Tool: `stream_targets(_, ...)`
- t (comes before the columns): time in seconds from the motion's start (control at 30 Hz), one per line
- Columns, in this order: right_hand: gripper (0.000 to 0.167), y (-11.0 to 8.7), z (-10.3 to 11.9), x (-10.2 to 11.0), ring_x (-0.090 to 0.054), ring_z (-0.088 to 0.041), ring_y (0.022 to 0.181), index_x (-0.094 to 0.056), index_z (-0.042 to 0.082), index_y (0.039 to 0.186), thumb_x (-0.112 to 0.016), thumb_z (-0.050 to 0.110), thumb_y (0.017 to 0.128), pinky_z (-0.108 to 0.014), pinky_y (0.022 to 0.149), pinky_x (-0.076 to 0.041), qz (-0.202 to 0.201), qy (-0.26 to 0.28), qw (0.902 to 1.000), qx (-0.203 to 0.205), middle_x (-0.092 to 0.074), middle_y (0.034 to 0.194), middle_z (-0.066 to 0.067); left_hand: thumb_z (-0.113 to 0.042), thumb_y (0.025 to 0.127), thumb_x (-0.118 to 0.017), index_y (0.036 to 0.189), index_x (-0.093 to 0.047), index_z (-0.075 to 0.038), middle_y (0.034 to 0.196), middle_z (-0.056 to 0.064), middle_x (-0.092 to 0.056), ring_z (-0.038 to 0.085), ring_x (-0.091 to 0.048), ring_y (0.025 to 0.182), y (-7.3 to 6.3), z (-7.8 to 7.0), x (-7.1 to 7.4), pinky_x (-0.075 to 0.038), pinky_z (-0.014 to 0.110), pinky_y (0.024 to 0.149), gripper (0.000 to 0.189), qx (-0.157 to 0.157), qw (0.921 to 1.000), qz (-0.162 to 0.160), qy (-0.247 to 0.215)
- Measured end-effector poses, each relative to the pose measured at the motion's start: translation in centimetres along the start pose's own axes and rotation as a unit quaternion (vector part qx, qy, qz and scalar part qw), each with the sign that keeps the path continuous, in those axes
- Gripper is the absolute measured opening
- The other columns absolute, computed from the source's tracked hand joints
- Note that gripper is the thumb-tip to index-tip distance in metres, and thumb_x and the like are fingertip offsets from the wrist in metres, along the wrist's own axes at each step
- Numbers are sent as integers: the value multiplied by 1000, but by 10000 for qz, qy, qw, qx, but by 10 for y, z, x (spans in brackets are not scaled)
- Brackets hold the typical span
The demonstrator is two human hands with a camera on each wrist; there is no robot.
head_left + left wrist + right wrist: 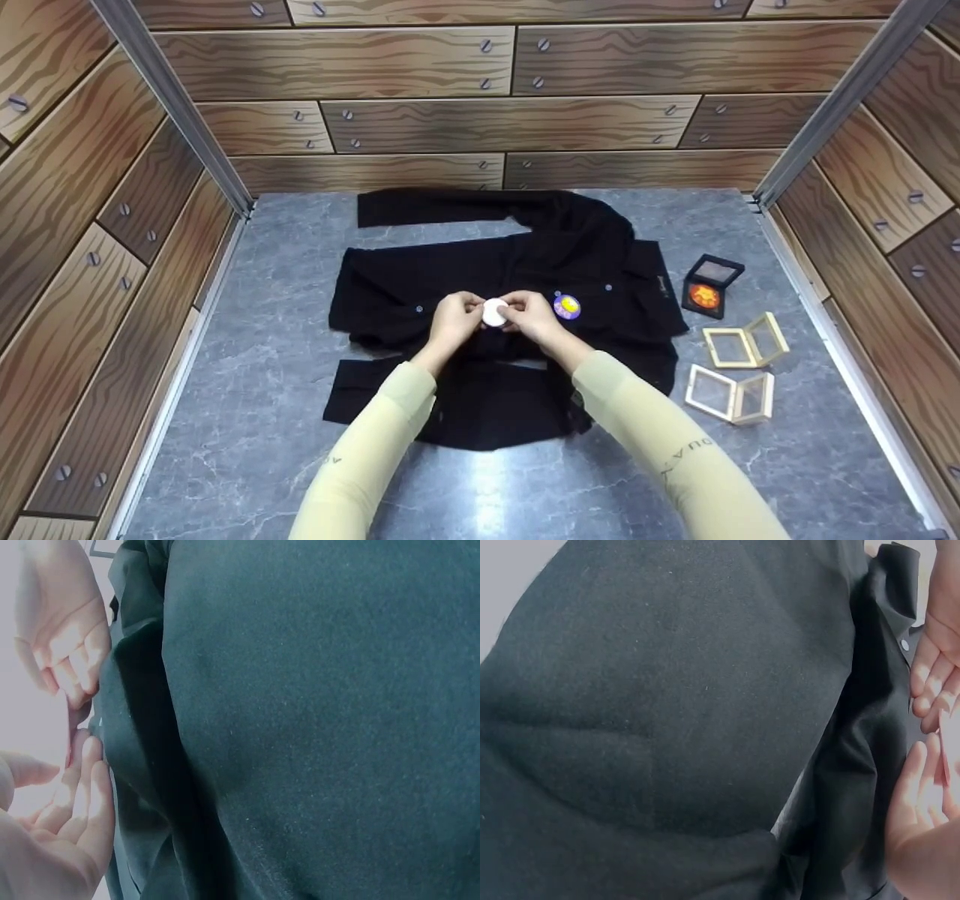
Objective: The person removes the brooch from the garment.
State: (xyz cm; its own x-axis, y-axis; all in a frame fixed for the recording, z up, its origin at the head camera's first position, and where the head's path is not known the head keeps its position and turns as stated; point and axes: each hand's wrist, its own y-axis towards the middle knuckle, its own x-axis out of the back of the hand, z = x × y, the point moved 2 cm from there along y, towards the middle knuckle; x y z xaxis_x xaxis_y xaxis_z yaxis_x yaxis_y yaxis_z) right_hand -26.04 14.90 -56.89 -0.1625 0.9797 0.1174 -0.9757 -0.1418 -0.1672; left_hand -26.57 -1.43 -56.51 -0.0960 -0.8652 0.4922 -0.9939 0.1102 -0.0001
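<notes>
Over the middle of a black buttoned shirt, a small round white badge is held between both hands. My left hand pinches its left edge, and my right hand pinches the right edge with the thumb on its face. In the left wrist view the badge's thin edge looks reddish; glare washes out its face. Just right of my right hand, a purple and yellow round badge sits on the shirt. The shirt lies flat with its collar to the right and sleeves spread toward the left.
At the right stands an open black case with an orange round piece inside. Nearer are two open pale frame cases, one yellowish and one cream. Wood-patterned walls enclose the grey marbled surface on three sides.
</notes>
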Motion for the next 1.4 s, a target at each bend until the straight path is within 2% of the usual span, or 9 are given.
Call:
stream_targets(0.6,25,-1,1,1,-67,-3,66,-62,-22,121,-61,-6,102,-16,62,-59,22,-13,9999,-168,-74,87,-4,-3,94,-67,104,-79,3,88,16,-81,2,-60,59,1,-1,0,-49,14,60,17,-55,9999,66,120)
stream_targets(0.77,23,0,0,0,-67,-3,66,-63,-22,119,-60,-5,103,-17,63,-59,77,-20,9998,-154,-74,88,-4,-6,97,-66,104,-80,3,88,16,-81,1,-60,59,0,-2,-1,-48,14,62,18,7,9999,82,61)
stream_targets(0.97,22,0,0,1,-67,-3,69,-63,-21,117,-61,-5,102,-17,65,-59,115,-39,9999,-47,-75,89,-4,-12,100,-65,103,-80,2,89,14,-81,5,-63,62,-1,-2,-2,-49,17,66,21,61,9997,71,221)
stream_targets(1.27,22,-1,1,1,-67,-3,68,-63,-21,117,-61,-5,103,-17,65,-59,142,4,9999,-32,-75,88,-4,-13,100,-66,104,-78,4,92,17,-82,3,-64,61,-1,-3,-3,-49,13,61,22,-19,9999,146,3)
stream_targets(1.4,21,-2,0,2,-67,-4,68,-63,-21,116,-61,-4,103,-17,65,-59,133,-11,9999,-44,-75,88,-5,-16,98,-71,103,-78,5,91,17,-81,7,-66,68,-1,-3,-3,-52,17,64,23,-145,9997,137,123)
